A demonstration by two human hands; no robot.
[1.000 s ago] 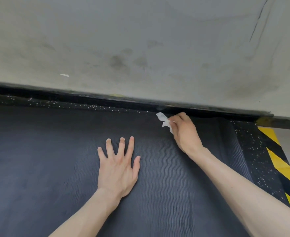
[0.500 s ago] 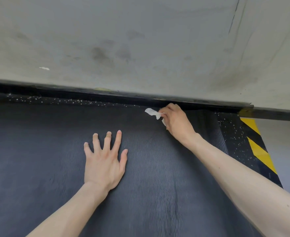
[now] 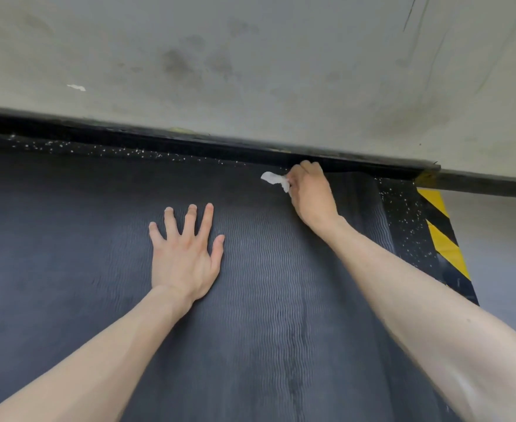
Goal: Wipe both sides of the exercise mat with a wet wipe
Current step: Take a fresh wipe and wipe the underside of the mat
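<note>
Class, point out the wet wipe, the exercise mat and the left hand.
wet wipe [image 3: 273, 179]: head view, crumpled white end.
exercise mat [image 3: 266, 269]: head view, bare ribbed surface.
left hand [image 3: 186, 260]: head view, its back.

Head view. A dark ribbed exercise mat [image 3: 266, 315] fills the lower field, lying on a black speckled floor [image 3: 403, 214]. The left hand [image 3: 186, 263], just below centre, lies flat on the mat, its fingers [image 3: 207, 220] spread and pointing to 12 o'clock. The right hand [image 3: 311, 196], at 1 o'clock from the left, pinches a crumpled white wet wipe [image 3: 273, 179] near the mat's far edge; the wipe protrudes toward 9 o'clock. A black baseboard [image 3: 129, 138] and a stained grey wall [image 3: 250, 56] lie at 12 o'clock, and yellow-and-black hazard tape [image 3: 442, 242] at 3 o'clock.
</note>
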